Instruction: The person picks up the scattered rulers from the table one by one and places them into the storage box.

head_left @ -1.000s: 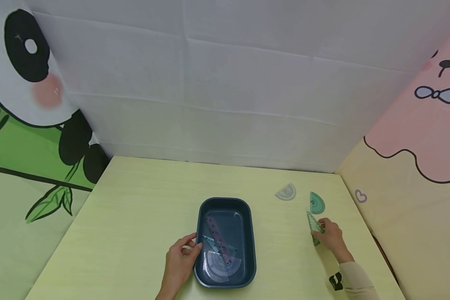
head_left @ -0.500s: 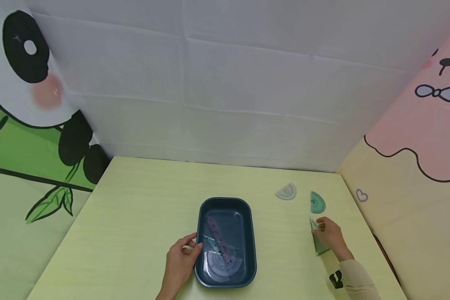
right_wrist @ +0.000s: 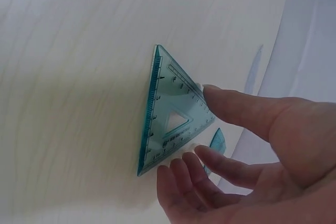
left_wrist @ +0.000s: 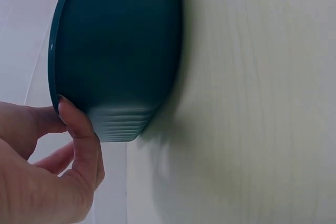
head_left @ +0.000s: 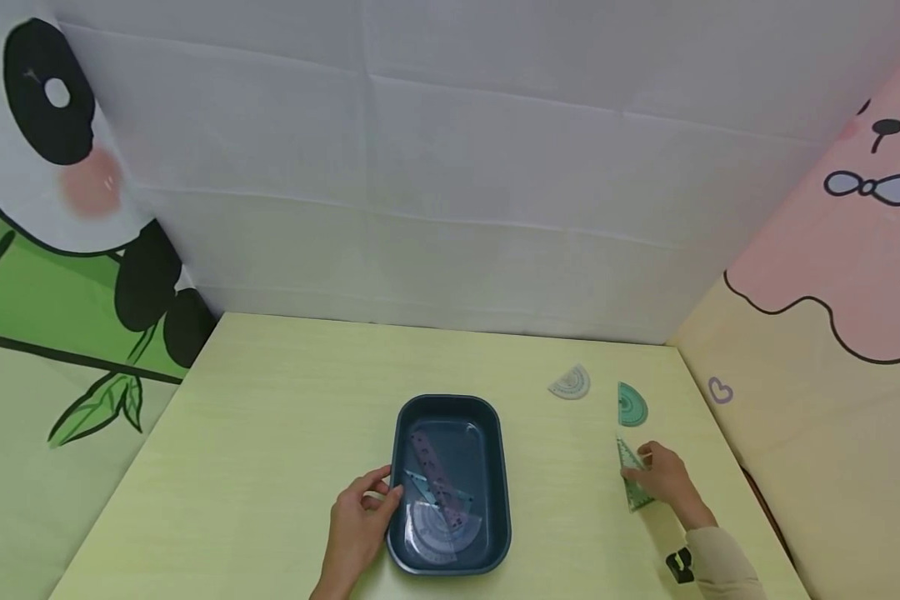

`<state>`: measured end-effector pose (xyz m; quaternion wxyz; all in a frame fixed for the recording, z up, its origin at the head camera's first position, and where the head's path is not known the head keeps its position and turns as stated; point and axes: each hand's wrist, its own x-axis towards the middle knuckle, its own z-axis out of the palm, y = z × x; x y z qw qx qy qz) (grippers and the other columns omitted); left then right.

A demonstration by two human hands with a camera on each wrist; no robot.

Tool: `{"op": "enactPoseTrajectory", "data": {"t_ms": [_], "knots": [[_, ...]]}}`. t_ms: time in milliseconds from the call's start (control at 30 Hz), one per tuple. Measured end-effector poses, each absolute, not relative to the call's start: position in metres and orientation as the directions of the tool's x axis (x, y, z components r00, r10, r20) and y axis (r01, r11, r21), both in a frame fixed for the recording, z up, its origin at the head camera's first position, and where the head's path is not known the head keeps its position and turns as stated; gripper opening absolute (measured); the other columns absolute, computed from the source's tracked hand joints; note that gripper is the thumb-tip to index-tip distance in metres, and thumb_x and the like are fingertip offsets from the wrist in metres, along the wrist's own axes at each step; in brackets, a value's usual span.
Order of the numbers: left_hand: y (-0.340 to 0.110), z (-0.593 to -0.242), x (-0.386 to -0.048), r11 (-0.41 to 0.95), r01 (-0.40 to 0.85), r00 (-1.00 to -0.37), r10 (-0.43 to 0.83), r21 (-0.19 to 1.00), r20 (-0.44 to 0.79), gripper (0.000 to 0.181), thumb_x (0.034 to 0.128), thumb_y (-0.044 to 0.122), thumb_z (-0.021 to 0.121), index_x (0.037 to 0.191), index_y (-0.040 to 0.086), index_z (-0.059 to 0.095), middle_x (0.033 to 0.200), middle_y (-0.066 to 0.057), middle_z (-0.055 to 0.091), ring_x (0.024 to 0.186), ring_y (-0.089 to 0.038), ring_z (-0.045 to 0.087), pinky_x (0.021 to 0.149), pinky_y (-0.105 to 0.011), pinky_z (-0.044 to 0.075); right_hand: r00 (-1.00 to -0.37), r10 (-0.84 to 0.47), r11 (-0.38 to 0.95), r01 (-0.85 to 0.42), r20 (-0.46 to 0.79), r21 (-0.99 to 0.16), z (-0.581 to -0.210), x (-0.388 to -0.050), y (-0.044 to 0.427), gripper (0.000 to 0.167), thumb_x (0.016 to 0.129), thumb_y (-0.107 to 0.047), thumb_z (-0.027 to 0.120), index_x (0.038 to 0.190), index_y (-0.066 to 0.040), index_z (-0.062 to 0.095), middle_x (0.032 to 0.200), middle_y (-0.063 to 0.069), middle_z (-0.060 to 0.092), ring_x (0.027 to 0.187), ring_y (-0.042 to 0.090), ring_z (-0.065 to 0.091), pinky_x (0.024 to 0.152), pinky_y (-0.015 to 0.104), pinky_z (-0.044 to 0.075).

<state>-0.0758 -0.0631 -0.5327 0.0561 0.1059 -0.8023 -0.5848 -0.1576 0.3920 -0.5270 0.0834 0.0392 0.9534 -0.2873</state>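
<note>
My left hand point(head_left: 360, 521) pinches the left rim of a dark blue plastic tray point(head_left: 504, 500); in the left wrist view its thumb and finger point(left_wrist: 79, 129) meet at the tray's edge. A purple ruler point(head_left: 435, 475), a light-blue set square point(head_left: 420, 485) and a clear protractor point(head_left: 429, 533) lie in the tray. At the right, my right hand point(head_left: 667, 475) holds a green set square point(head_left: 633, 479). Up close, the thumb touches one edge of this set square point(right_wrist: 173, 114), and curled fingers point(right_wrist: 181, 177) meet or nearly meet another edge.
A green protractor point(head_left: 632, 405) lies just beyond the right hand, and a clear protractor point(head_left: 570, 382) farther back. A small black piece point(head_left: 678, 566) shows beside the right sleeve. Walls stand at the back and both sides of the table point(head_left: 270, 433).
The green set square has turned and shifted slightly toward the near side in my right hand. My left hand and the tray have stayed in place.
</note>
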Motion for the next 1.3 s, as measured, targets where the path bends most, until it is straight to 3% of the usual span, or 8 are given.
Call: {"op": "enactPoseTrajectory", "data": {"t_ms": [400,1033,1300], "knots": [[-0.064,-0.533,-0.075,0.296,-0.089,-0.97,-0.241,0.951,-0.016,0.035,0.0896,0.007,0.078,0.122,-0.004,0.071,0.09,-0.005,0.064,0.071,-0.012,0.063,0.063,-0.023,0.05,-0.958,0.007,0.85,0.157,-0.288,-0.503,-0.515,-0.153,0.392,0.051,0.092,-0.013,0.072,0.12,0.022,0.047,0.117,0.041,0.055,0.109,0.055,0.055,0.087,0.058,0.05],[-0.063,-0.532,-0.074,0.288,-0.096,-0.97,-0.241,0.953,-0.025,0.037,0.0902,0.009,0.078,0.124,-0.004,0.07,0.091,-0.005,0.063,0.072,-0.011,0.063,0.063,-0.022,0.049,-0.959,0.01,0.841,0.161,-0.283,-0.516,-0.516,-0.148,0.395,0.041,0.089,-0.009,0.075,0.111,0.015,0.05,0.109,0.036,0.06,0.102,0.051,0.06,0.081,0.055,0.053],[-0.063,-0.532,-0.074,0.294,-0.098,-0.97,-0.241,0.951,-0.026,0.037,0.0894,0.008,0.079,0.124,-0.003,0.07,0.091,-0.005,0.064,0.072,-0.011,0.063,0.062,-0.023,0.048,-0.967,0.048,0.823,0.181,-0.252,-0.538,-0.522,-0.148,0.399,0.036,0.089,-0.01,0.075,0.108,0.013,0.055,0.107,0.031,0.062,0.097,0.042,0.061,0.077,0.051,0.054]]}}
